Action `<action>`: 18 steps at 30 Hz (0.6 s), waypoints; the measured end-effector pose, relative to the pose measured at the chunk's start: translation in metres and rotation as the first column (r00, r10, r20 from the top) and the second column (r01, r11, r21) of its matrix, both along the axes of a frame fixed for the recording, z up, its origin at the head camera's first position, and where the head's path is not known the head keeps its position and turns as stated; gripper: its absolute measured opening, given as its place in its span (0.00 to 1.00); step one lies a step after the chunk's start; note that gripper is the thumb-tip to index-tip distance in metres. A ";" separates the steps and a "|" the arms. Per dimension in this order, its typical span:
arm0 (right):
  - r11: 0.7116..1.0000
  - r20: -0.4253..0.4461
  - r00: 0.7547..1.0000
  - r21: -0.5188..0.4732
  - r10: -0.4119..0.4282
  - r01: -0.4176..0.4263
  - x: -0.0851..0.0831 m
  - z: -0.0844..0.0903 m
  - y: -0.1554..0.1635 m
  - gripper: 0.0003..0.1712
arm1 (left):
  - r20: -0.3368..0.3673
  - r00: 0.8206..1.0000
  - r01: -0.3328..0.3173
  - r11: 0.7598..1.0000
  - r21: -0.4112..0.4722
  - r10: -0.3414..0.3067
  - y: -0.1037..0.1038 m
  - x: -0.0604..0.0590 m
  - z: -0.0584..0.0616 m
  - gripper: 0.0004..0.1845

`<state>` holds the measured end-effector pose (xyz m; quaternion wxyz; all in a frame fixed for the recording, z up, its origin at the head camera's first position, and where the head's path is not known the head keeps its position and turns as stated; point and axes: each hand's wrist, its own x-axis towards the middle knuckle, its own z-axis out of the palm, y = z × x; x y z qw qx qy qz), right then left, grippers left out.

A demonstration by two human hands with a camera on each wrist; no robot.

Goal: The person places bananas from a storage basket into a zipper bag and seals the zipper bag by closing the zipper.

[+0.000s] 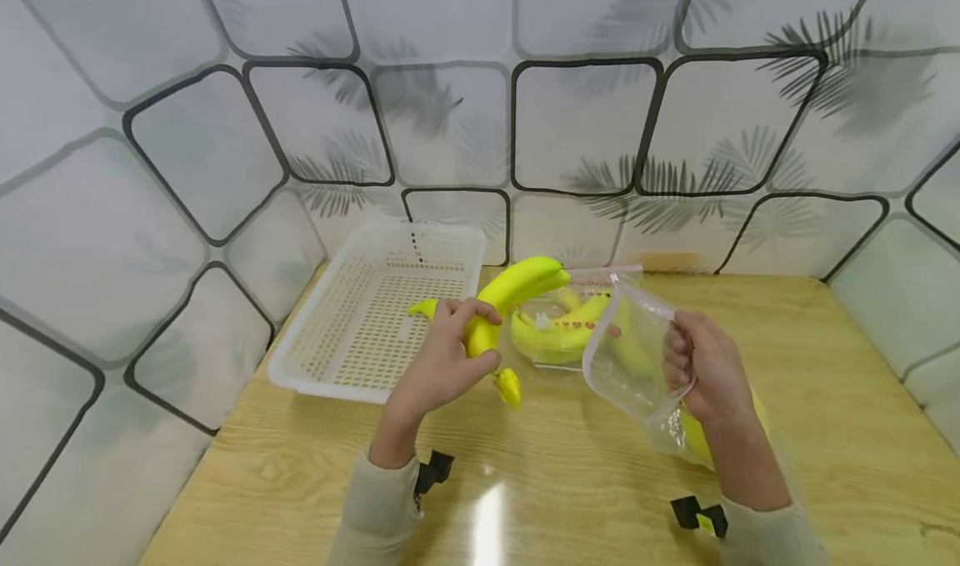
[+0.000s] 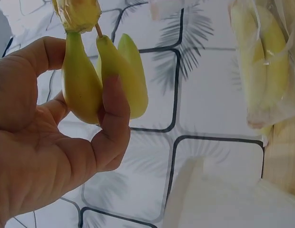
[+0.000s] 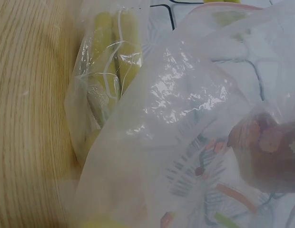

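Note:
My left hand grips a small bunch of bananas above the table, its fingers and thumb curled round them. A crinkled yellow wrapping covers their stem end in the left wrist view. My right hand pinches the rim of a clear zip bag whose mouth gapes toward the bananas. Something yellow shows at the bag's lower end, partly hidden behind the right wrist. Through the plastic in the right wrist view, the fingers look blurred.
Behind the hands lies another clear bag with bananas inside. A white perforated basket stands at the left on the wooden table. Patterned cloth hangs along the back and sides.

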<state>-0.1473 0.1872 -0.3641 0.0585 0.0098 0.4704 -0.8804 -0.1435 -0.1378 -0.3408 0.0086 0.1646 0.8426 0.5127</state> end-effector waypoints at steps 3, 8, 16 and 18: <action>1.000 -0.006 1.000 -0.004 -0.010 0.010 0.001 0.001 0.001 0.16 | 0.020 0.999 0.034 0.999 -0.020 -0.034 0.006 0.003 0.001 0.19; 0.999 -0.010 0.999 0.013 -0.042 0.042 0.002 0.004 0.001 0.15 | 0.035 0.991 0.127 0.989 -0.068 -0.125 0.010 0.008 0.003 0.19; 0.995 0.003 0.996 0.035 -0.093 0.093 0.005 0.007 -0.004 0.14 | 0.066 0.967 0.252 0.963 -0.090 -0.247 0.020 0.012 0.000 0.18; 0.994 0.004 0.995 0.040 -0.099 0.099 0.006 0.008 -0.004 0.13 | 0.071 0.961 0.276 0.955 -0.109 -0.269 0.025 0.012 -0.002 0.19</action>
